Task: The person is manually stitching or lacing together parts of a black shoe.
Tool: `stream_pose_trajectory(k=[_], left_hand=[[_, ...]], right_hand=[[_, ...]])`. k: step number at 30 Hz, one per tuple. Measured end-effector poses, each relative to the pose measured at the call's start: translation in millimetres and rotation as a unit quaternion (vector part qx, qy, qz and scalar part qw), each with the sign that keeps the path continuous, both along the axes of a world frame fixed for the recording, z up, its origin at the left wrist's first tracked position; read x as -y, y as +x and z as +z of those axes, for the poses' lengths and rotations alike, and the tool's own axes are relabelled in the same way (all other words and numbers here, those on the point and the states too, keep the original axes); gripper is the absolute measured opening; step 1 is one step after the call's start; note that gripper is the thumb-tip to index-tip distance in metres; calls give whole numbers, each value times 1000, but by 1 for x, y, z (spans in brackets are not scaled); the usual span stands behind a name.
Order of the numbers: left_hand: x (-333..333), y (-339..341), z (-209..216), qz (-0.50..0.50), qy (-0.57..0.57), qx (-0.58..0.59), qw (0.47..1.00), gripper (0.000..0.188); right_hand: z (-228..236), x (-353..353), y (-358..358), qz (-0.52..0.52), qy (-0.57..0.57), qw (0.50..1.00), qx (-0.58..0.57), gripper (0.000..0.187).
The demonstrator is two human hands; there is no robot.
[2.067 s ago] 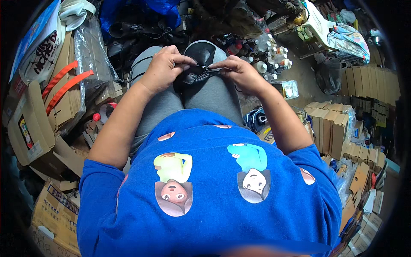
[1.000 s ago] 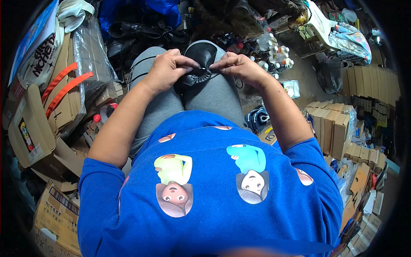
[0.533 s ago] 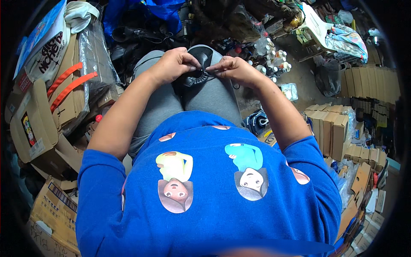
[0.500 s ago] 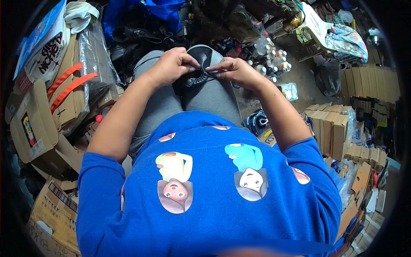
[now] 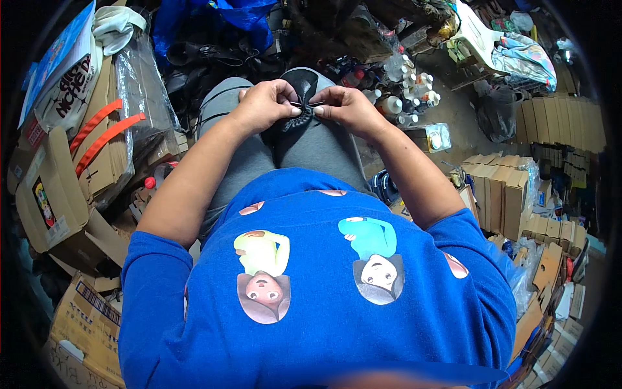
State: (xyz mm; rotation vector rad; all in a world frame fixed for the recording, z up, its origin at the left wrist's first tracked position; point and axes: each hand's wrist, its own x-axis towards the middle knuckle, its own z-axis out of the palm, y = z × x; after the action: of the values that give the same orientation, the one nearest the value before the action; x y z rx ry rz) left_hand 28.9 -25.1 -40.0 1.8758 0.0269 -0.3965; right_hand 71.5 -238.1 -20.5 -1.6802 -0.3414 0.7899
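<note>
On my grey-trousered right thigh rests a black leather piece (image 5: 300, 82), which looks like a shoe upper, with a row of puckered stitches along its near curved edge. My left hand (image 5: 269, 106) pinches thumb to finger at the left of the stitched edge. Facing it, my right hand (image 5: 347, 110) is closed in a similar pinch on the right side. Short thin dark bits, thread or needle, show at both fingertips; which of the two I cannot tell. The fingers partly hide the edge between them.
Flattened cardboard boxes (image 5: 52, 188) and orange straps (image 5: 107, 142) stand at the left. Several small bottles (image 5: 405, 91) crowd the floor at the far right, near a white plastic chair (image 5: 476, 35). Stacks of cardboard pieces (image 5: 495, 194) line the right side. Dark shoes or scraps lie beyond my knees.
Both hands have shifted slightly and their thumbs have come down nearer the stitched edge. My right fingers, stretched more flatly before, are now curled into a pinch.
</note>
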Motion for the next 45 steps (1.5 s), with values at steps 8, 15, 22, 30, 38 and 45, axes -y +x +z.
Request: stream_pose_trajectory(k=[8,15,22,30,38,45], left_hand=[[-5,6,4,-32,-45,39,998,11],[-22,-9,21,-46,136,109,984,10],[-15,2,33,-90,129,36,987,15],[-8,6,37,-171,222,141,950,14],[-13,0,40,-176,243,217,929,12],[-31,-14,29,-192,270,311,891,14]], right_hand=[[7,-7,20,73,-117,990,16,12],[9,15,19,35,-38,998,-24,12],[11,30,8,73,-108,985,115,15],[33,24,43,53,-232,938,251,18],[60,-6,18,295,-344,717,530,12],[34,-21,21,332,-289,695,569,21]])
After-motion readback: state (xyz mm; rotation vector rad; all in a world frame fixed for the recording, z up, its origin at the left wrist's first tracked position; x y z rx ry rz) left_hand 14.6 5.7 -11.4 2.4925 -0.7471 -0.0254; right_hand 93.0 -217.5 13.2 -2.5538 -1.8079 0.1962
